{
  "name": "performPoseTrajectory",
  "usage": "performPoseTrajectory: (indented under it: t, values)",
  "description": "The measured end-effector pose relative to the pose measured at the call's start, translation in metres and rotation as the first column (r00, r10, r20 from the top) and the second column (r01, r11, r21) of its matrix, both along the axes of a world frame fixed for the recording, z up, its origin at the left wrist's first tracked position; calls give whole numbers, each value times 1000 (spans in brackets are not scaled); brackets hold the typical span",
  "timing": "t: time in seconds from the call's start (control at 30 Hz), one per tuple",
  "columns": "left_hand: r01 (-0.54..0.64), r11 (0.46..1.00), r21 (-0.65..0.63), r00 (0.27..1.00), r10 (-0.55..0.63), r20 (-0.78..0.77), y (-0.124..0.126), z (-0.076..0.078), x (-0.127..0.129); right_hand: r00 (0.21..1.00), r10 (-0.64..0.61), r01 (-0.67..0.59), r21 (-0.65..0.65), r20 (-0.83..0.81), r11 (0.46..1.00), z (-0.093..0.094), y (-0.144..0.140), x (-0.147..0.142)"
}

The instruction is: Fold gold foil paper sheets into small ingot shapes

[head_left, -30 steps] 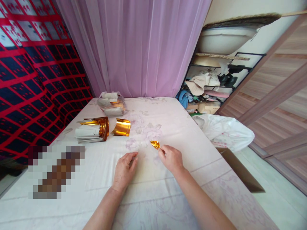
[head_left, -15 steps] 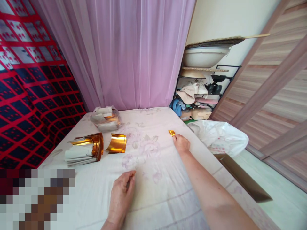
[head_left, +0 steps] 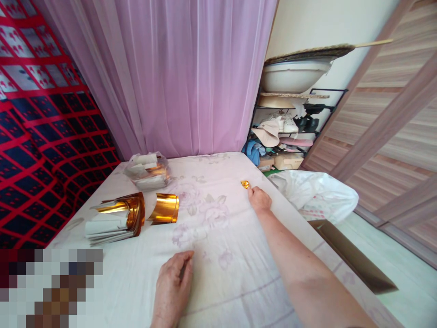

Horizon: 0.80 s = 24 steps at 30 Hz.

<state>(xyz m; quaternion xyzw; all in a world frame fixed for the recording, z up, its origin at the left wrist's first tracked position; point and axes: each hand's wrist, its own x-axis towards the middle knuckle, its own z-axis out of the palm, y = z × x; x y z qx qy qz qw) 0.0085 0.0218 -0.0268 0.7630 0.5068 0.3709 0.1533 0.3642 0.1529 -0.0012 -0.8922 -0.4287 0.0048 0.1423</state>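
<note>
Foil piece (head_left: 245,184), tiny and gold, sitting just right of the frame's middle on the white flowered sheet (head_left: 218,237), right at the fingertips of the right hand (head_left: 260,199) and maybe pinched by them, though too small to call for sure. Fingers of that hand looking drawn together toward the scrap, arm stretching way out from the lower right corner. Left hand (head_left: 172,286) lying low in the frame near bottom centre, fingers loosely curled and together, resting on the sheet and holding nothing as far as visible. Guessing the scrap weighs basically nothing, crinkly and thin, so probably creasing or tearing if squeezed hard, and likely sliding on the smooth cloth or blowing off with a puff of air. Best bet for a grip: pinching a folded edge or corner between thumb and forefinger tip, light pressure, not mashing the middle. Looking shiny too, so possibly a bit slick. Over on the left of the frame, curled gold sheet (head_left: 165,208) standing on edge, and just beside it a stack of gold-and-white sheets (head_left: 112,220), also curling up, same springy thin stuff by the look. Further back, upper left of the bed, clear bag of papers (head_left: 147,171). White plastic bag (head_left: 316,193) hanging off the right side of the bed, near the reaching hand but apart from it.
</note>
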Motion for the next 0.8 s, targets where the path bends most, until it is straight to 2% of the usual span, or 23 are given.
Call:
performPoseTrajectory:
  t: [0.27, 0.47, 0.63, 0.8]
  values:
    - [9, 1000, -16, 1000, -9, 7, 1, 1, 2, 997, 72, -73, 48, 22, 996, -3, -17, -9]
    - [-3, 999, -50, 998, 6, 61, 1, 4, 6, 988, 145, -150, 86, 61, 985, -3, -36, -32]
    - [-27, 994, -101, 972, 50, 229, 2, 5, 7, 965, 253, -259, 119, 64, 959, -4, -44, -75]
    - [-71, 988, -139, 910, 122, 397, 2, 2, 7, 876, 479, -481, 165, 54, 861, -7, -40, -144]
